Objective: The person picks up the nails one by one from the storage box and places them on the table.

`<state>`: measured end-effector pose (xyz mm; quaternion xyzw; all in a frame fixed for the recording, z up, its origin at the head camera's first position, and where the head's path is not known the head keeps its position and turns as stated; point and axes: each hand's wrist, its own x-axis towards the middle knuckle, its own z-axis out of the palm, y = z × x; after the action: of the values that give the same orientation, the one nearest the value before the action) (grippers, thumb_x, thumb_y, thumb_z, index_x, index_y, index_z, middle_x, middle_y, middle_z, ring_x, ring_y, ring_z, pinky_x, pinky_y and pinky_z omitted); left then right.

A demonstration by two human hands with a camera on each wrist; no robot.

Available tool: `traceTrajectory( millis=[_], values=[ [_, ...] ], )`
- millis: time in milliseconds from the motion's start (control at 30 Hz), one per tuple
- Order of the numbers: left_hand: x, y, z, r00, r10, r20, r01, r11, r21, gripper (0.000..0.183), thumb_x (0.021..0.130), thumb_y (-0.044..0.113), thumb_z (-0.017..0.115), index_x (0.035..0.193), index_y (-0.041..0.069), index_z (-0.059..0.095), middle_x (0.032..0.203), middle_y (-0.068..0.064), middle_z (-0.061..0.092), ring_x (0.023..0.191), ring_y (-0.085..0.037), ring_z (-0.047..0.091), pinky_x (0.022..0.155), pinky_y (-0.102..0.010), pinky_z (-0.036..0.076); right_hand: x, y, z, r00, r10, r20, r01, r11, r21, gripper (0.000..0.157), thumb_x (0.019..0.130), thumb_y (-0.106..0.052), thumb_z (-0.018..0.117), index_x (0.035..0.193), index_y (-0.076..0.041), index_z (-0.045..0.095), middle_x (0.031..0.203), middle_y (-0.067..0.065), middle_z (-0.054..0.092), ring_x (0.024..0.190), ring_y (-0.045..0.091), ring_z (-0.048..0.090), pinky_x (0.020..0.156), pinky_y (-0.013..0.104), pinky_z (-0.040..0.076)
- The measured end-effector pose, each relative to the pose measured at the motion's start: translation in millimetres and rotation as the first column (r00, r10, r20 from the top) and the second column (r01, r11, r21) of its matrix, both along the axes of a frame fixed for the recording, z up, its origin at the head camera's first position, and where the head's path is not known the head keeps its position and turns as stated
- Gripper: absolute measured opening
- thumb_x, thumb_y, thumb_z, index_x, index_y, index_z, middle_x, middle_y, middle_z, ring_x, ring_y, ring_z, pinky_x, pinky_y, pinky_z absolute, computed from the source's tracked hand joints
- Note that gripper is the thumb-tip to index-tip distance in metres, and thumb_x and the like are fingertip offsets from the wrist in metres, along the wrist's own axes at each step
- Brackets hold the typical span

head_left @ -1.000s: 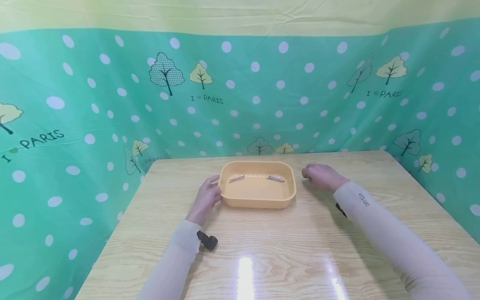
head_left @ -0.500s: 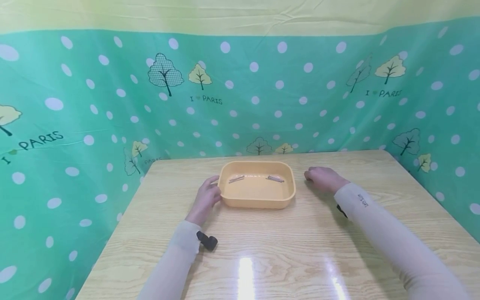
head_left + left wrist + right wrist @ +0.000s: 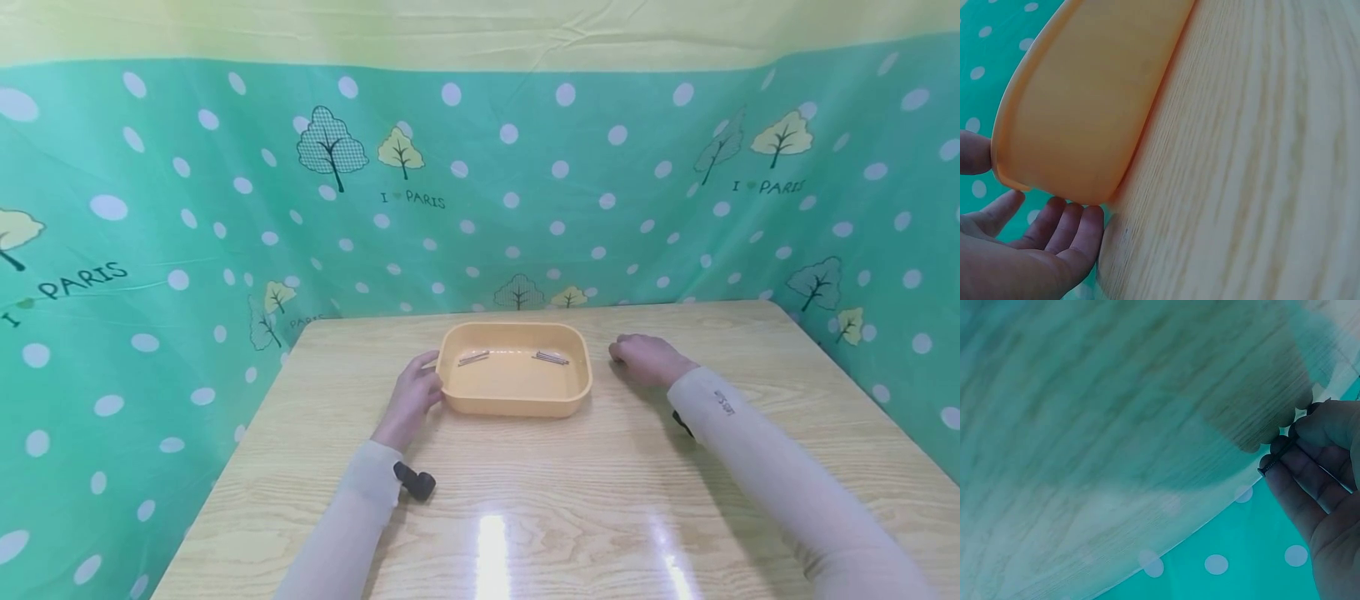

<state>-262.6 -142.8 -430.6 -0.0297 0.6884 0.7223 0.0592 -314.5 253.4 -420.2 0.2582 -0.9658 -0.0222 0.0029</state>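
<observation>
A shallow orange plastic basin (image 3: 513,407) stands on the table towards the back. My left hand (image 3: 408,402) rests against its left end; in the left wrist view several fingers (image 3: 1088,231) touch the outer end wall, with another digit beside the rim. Inside the basin lie thin metal pieces, a small pair (image 3: 473,358) at left and a bundle (image 3: 551,358) at right. To the right of the basin, my right hand (image 3: 651,360) is low by the tabletop. In the right wrist view its thumb and fingers pinch a thin dark screw (image 3: 1279,455), whose middle is hidden by the thumb.
The light wood-grain table (image 3: 525,475) carries bright light reflections near its front. A green dotted curtain (image 3: 510,200) hangs along the back and both sides. Each wrist wears a small black camera; the left one (image 3: 414,482) shows plainly.
My right hand has shifted slightly right and nearer to me since one second ago, and the dark bit at its fingertips is hidden in the head view. The left hand and basin hold still.
</observation>
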Motion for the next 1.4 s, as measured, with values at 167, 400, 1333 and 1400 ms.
traceTrajectory(
  millis=[167,400,1333,1400],
  values=[
    [0.3,-0.2,-0.5,1.0,-0.004,-0.004,0.004,1.0,-0.002,0.054,0.079,0.001,0.047,0.131,0.016,0.04,0.127,-0.017,0.044,0.113,-0.031,0.048,0.092,-0.035,0.046,-1.1,0.3,-3.3,1.0,-0.008,-0.013,0.008,1.0,-0.002,0.009,0.084,-0.004,0.058,0.083,-0.012,0.063,0.074,0.0,0.052,0.066,0.017,0.053,0.06,0.032,0.051],
    [0.4,-0.8,-0.2,1.0,-0.004,-0.006,0.004,1.0,-0.007,0.053,0.08,0.001,0.047,0.131,0.016,0.04,0.127,-0.017,0.045,0.113,-0.031,0.049,0.092,-0.035,0.045,-2.8,0.3,-6.1,1.0,-0.011,-0.018,0.011,1.0,0.001,0.007,0.083,-0.006,0.06,0.083,-0.012,0.064,0.074,0.0,0.053,0.067,0.017,0.054,0.061,0.032,0.051],
    [1.0,0.1,-1.6,1.0,-0.002,-0.02,0.003,1.0,0.018,0.055,0.078,0.0,0.047,0.131,0.015,0.04,0.128,-0.018,0.044,0.113,-0.033,0.048,0.093,-0.038,0.044,-0.8,2.0,-0.1,0.999,-0.032,0.032,0.033,0.998,-0.047,0.01,0.082,-0.005,0.061,0.087,-0.012,0.065,0.08,0.001,0.058,0.076,0.02,0.058,0.071,0.035,0.052],
    [1.1,0.0,-1.6,1.0,-0.005,-0.023,0.005,1.0,0.016,0.055,0.079,0.0,0.047,0.131,0.015,0.04,0.128,-0.018,0.044,0.113,-0.032,0.048,0.093,-0.037,0.045,-2.3,2.0,0.5,0.999,-0.034,0.036,0.036,0.998,-0.051,0.009,0.082,-0.006,0.061,0.087,-0.012,0.065,0.08,0.0,0.058,0.076,0.019,0.058,0.071,0.035,0.052]
  ],
)
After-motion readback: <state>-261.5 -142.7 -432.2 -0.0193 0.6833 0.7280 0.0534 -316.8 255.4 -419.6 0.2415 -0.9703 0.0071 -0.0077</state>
